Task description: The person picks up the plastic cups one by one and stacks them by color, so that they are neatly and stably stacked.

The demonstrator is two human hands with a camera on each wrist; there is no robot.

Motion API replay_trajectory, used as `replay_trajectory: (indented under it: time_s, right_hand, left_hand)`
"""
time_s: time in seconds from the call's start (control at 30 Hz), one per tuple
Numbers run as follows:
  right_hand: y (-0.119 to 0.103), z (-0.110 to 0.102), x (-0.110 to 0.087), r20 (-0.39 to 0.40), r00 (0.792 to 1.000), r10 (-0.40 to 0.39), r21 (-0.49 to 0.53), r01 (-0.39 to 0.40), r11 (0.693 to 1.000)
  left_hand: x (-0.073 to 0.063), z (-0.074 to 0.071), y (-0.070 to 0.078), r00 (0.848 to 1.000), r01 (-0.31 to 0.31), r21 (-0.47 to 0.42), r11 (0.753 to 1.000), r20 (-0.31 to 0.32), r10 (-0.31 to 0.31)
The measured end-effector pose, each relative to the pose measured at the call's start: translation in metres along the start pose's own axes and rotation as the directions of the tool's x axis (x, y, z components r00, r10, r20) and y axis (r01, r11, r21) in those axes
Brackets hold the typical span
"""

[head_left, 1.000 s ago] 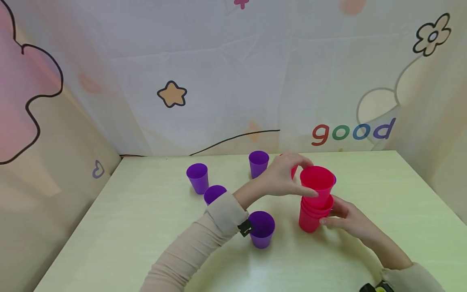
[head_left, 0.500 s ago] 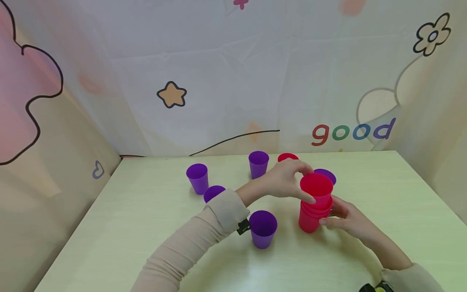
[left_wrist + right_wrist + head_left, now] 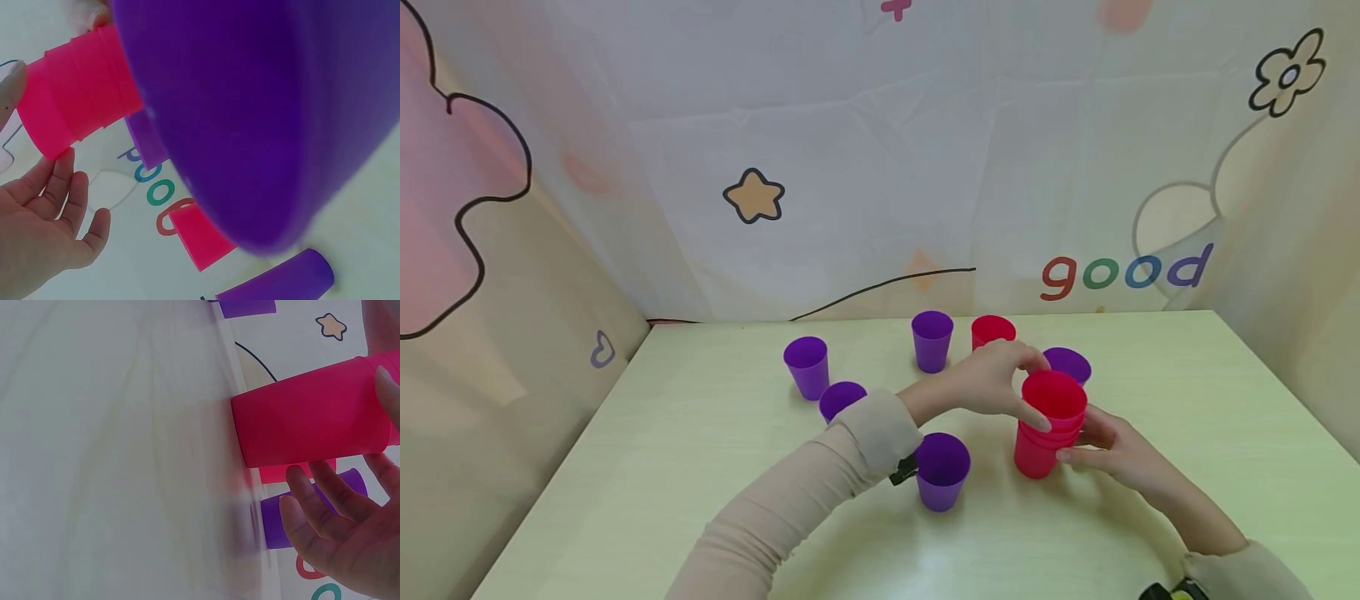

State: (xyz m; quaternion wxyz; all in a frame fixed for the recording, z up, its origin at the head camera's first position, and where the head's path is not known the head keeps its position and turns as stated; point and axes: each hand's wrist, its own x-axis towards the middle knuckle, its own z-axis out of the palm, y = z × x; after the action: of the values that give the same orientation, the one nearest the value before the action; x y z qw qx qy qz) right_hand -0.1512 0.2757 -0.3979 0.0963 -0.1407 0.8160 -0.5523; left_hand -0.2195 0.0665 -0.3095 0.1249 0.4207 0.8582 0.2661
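Right of the table's middle stands a stack of nested red cups [image 3: 1037, 454]. My left hand [image 3: 992, 379] pinches the topmost red cup [image 3: 1054, 398] near its rim, thumb in front and fingers behind. That cup sits down in the stack, its upper part showing above the lower rims. My right hand [image 3: 1116, 446] holds the stack from the right, with its thumb [image 3: 389, 394] on the near side. The left wrist view shows the stepped rims of the red stack [image 3: 81, 94] and the left fingers [image 3: 75, 194] against the top cup.
A purple cup [image 3: 942, 483] stands beside the left wrist. Other purple cups are at the left [image 3: 807, 371], under the left forearm [image 3: 842, 396], at the back [image 3: 932, 342] and behind the stack [image 3: 1070, 364]. One red cup [image 3: 993, 327] stands behind the left hand.
My left hand has lowered the top red cup further into the stack. The red and purple cups behind have come more into view. My right hand has stayed in place.
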Motion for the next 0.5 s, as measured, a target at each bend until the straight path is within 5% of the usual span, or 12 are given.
replay_trajectory:
  time_s: [0.3,0.5]
  right_hand:
    - [0.0028,0.0005,-0.0001,0.003,1.000,-0.028,0.009,0.028,1.000]
    - [0.0057,0.0007,0.0004,0.009,0.998,-0.061,0.015,0.061,0.998]
  left_hand:
    - [0.0013,0.0045,0.0020,0.999,0.029,0.052,0.998,0.026,-0.031]
    - [-0.0012,0.0051,-0.0018,0.999,-0.007,0.038,0.999,0.033,0.006]
